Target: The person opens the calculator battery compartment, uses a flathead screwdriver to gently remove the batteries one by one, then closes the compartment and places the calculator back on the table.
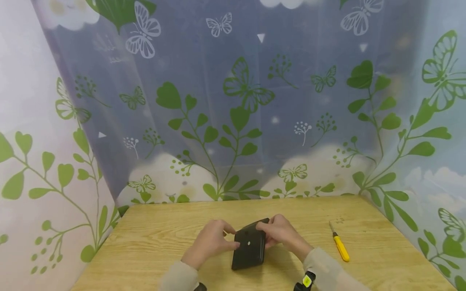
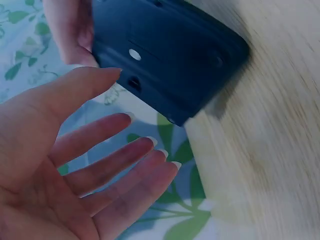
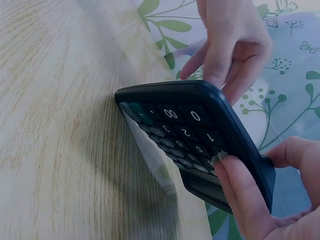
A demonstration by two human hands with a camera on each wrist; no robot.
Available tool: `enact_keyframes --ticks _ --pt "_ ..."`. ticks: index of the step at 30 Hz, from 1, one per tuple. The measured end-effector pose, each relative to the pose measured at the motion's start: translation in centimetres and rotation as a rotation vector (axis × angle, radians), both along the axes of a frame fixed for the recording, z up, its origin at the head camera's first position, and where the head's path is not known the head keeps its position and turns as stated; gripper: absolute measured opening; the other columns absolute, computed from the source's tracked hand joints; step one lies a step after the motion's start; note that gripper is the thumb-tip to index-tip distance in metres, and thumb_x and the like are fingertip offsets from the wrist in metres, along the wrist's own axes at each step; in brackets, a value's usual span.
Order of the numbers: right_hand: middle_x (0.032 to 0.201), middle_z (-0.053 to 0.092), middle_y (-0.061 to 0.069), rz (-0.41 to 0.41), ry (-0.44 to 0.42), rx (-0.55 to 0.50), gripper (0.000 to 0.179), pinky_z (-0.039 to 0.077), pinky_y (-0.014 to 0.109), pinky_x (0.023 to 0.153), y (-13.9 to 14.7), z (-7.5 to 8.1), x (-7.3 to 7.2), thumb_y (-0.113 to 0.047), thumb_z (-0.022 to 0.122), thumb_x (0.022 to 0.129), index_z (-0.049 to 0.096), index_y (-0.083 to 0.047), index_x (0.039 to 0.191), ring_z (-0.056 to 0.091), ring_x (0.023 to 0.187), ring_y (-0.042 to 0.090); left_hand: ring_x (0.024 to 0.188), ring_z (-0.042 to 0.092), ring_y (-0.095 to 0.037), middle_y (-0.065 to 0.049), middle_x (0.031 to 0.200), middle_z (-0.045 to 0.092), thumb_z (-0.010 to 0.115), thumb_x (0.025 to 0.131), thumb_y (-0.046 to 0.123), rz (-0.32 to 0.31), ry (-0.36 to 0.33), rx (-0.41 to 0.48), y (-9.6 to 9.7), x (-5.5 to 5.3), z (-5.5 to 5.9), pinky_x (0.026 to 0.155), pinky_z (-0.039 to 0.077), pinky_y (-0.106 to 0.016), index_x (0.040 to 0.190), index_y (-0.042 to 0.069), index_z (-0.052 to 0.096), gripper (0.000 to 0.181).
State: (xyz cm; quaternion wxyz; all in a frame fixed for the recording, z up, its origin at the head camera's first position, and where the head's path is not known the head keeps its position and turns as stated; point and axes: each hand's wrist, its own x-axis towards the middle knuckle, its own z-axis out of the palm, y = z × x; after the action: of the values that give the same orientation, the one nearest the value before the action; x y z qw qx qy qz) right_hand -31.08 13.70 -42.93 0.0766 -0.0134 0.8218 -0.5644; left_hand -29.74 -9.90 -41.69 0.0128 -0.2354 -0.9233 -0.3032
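On the pale yellow wood-grain tabletop (image 1: 153, 234): a black, flat, rectangular plastic calculator (image 1: 249, 250) tilted up on end between the two hands, its back turned to the head view; whether its lower end rests on the wood or hangs just over it cannot be told
Calculator back: smooth and dark, with a small silvery oval mark (image 1: 249, 243) near the middle
Calculator keys: facing the right wrist view, dark with pale numerals, 0 and 00 in the row by the lower end
Right hand (image 1: 284, 234): at the calculator's upper end, pinching it, thumb against the back and fingertips on the key side
Left hand (image 1: 211, 242): just beside the calculator's left edge, fingers spread and nearly straight, thumb tip over the back; whether the thumb touches cannot be told
Yellow-handled tool with a black collar and slim metal shaft (image 1: 340, 245): lying to the right of the right hand, well apart from the calculator, shaft pointing away from the person
Beige sleeves (image 1: 178, 278): on both forearms
Backdrop: a blue-grey printed curtain (image 1: 204, 133) with green leaves and butterflies
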Motion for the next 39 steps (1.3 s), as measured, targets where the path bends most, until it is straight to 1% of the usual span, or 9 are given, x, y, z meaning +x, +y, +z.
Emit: enact_keyframes --ticks 4,10,12,18,21,26,31,35,39 --pt "0.070 0.072 0.015 0.003 0.000 0.003 0.026 0.067 0.038 0.059 -0.1 0.1 0.1 -0.018 0.069 0.089 0.057 -0.003 0.072 0.070 0.053 0.016 0.097 0.072 -0.036 -0.015 0.113 0.076 0.087 0.083 0.025 -0.031 -0.061 0.026 -0.8 -0.9 -0.4 0.080 0.065 -0.045 0.108 0.000 0.078 0.036" --pt "0.071 0.071 0.014 0.016 -0.009 -0.004 0.025 0.066 0.034 0.056 0.1 0.1 -0.1 -0.020 0.070 0.090 0.061 0.000 0.077 0.068 0.052 0.014 0.098 0.072 -0.032 -0.020 0.118 0.074 0.087 0.084 0.024 -0.045 -0.194 0.078 -1.5 -2.1 -1.0 0.081 0.066 -0.046 0.113 -0.001 0.075 0.040" --pt "0.070 0.071 0.014 0.027 -0.013 -0.012 0.025 0.065 0.033 0.055 0.2 0.0 -0.2 -0.020 0.070 0.091 0.061 -0.001 0.077 0.067 0.051 0.014 0.097 0.073 -0.031 -0.020 0.116 0.074 0.087 0.083 0.025 -0.046 -0.220 0.083 -1.6 -2.4 -1.2 0.079 0.066 -0.044 0.113 -0.002 0.075 0.042" --pt "0.069 0.071 0.011 0.060 -0.027 -0.013 0.025 0.065 0.030 0.055 0.7 0.0 -0.5 -0.021 0.068 0.090 0.058 -0.007 0.072 0.067 0.052 0.012 0.073 0.075 -0.031 -0.018 0.105 0.075 0.088 0.083 0.023 -0.067 -0.297 0.112 -1.6 -3.1 -1.4 0.063 0.066 -0.038 0.114 -0.004 0.074 0.044" --pt "0.070 0.071 0.011 0.073 -0.024 -0.013 0.025 0.064 0.028 0.053 0.9 0.1 -0.5 -0.021 0.068 0.091 0.057 -0.007 0.073 0.067 0.053 0.012 0.070 0.074 -0.031 -0.016 0.104 0.075 0.088 0.083 0.023 -0.073 -0.337 0.121 -1.7 -3.4 -1.3 0.061 0.065 -0.038 0.116 -0.004 0.073 0.045" --pt "0.073 0.072 0.012 0.099 -0.021 -0.018 0.023 0.064 0.028 0.054 1.0 0.1 -0.4 -0.021 0.067 0.092 0.061 -0.002 0.081 0.067 0.055 0.012 0.076 0.075 -0.032 -0.017 0.109 0.074 0.086 0.085 0.025 -0.067 -0.432 0.160 -1.8 -3.8 -0.9 0.066 0.067 -0.041 0.120 -0.006 0.071 0.049" --pt "0.075 0.074 0.013 0.133 -0.024 -0.040 0.023 0.064 0.027 0.055 1.2 0.3 -0.3 -0.022 0.066 0.095 0.063 0.001 0.090 0.069 0.056 0.012 0.088 0.077 -0.033 -0.017 0.111 0.075 0.086 0.086 0.025 -0.075 -0.503 0.207 -2.0 -4.7 -0.9 0.070 0.068 -0.040 0.121 -0.006 0.070 0.049" --pt "0.076 0.073 0.012 0.160 -0.036 -0.054 0.024 0.064 0.027 0.056 1.3 0.4 -0.3 -0.022 0.066 0.097 0.063 0.001 0.092 0.069 0.057 0.012 0.093 0.077 -0.032 -0.015 0.109 0.076 0.085 0.087 0.027 -0.082 -0.560 0.242 -2.1 -5.3 -1.2 0.072 0.068 -0.040 0.124 -0.005 0.069 0.052" --pt "0.077 0.073 0.011 0.187 -0.049 -0.085 0.025 0.065 0.028 0.057 1.4 0.3 -0.5 -0.022 0.065 0.097 0.062 0.003 0.096 0.070 0.058 0.012 0.095 0.076 -0.030 -0.017 0.113 0.074 0.084 0.089 0.031 -0.082 -0.610 0.284 -2.4 -5.7 -1.8 0.075 0.068 -0.042 0.131 -0.007 0.064 0.060"
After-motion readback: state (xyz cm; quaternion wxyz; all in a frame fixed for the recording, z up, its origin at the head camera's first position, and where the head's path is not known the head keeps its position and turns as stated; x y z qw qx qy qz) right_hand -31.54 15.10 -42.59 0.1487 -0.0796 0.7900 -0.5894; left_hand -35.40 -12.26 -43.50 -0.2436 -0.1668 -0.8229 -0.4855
